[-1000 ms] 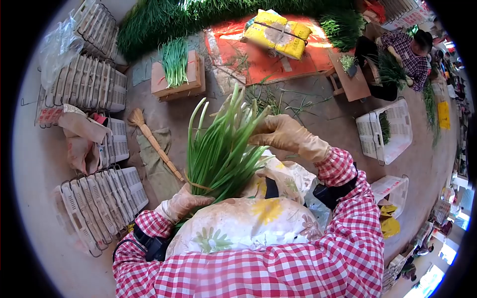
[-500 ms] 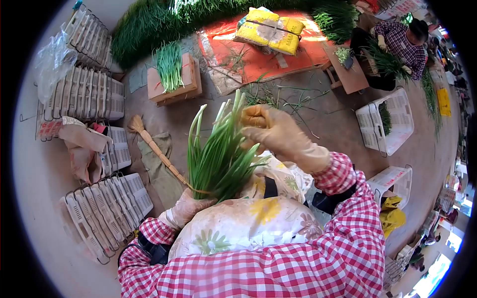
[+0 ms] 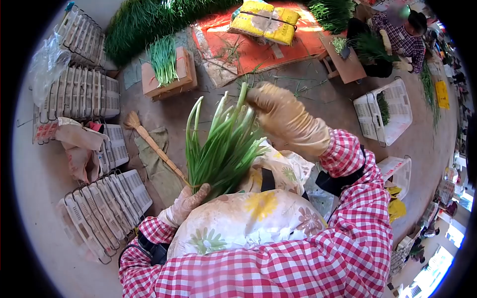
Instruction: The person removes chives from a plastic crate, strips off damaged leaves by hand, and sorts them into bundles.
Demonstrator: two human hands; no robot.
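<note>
My left hand (image 3: 191,201), in a pale glove, is closed around the lower part of a bunch of garlic chives (image 3: 213,154). The leaves fan upward over my lap, and several pale stalk ends point away from me. A thin tan band crosses the bunch by my thumb. My right hand (image 3: 285,114), in a dirty tan glove, is beside the top of the bunch with its fingers curled down by the tallest stalk end. Its fingertips are partly hidden and slightly blurred, so what they pinch is unclear. A flowered apron (image 3: 258,218) covers my lap under the bunch.
A straw broom (image 3: 154,146) lies left of the bunch. White crates (image 3: 107,208) are stacked on the left; another crate (image 3: 382,111) stands right. Ahead, chives (image 3: 163,59) rest on a box (image 3: 186,72), near yellow sacks (image 3: 263,22). A co-worker (image 3: 397,35) sits at upper right.
My right hand has moved slightly up and right from the bunch, its fingers turning downward. My left hand keeps its hold. The view has shifted slightly.
</note>
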